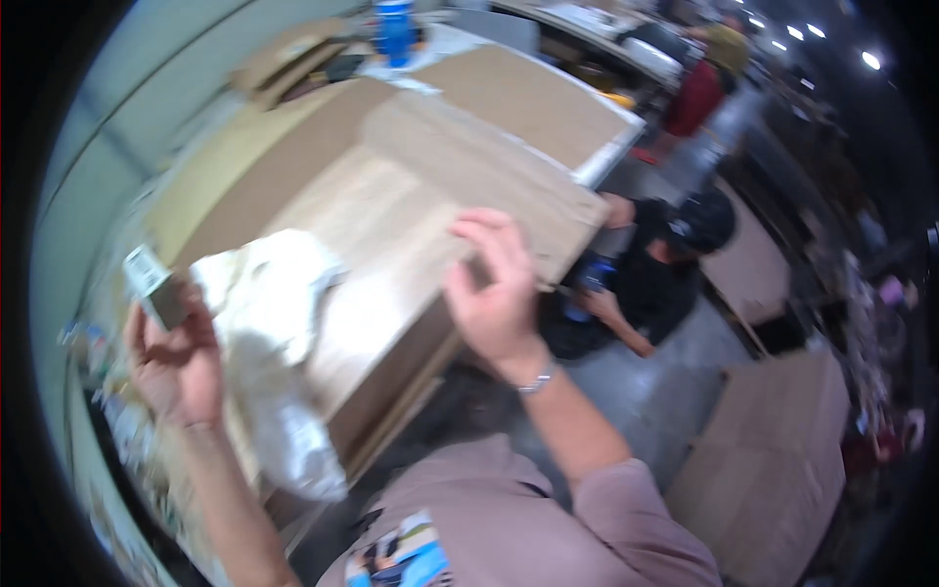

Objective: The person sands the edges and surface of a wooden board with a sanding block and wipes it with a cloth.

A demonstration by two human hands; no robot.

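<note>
At the left, my left hand (181, 362) grips a small box (156, 289) with a pale printed end and brownish sides, its fingers wrapped round the lower part. My right hand (497, 289) is raised above the near edge of a wood-faced piece (391, 210), fingers curved and apart, holding nothing. A crumpled white plastic bag (279, 303) lies on the left end of that piece and hangs over its near edge. Some blur covers both hands.
A brown board (523, 103) lies on the far side of the table, near a blue container (394, 34). A person in black (660, 274) crouches at the right, holding a blue tool (597, 274). A large brown padded piece (768, 470) stands at lower right.
</note>
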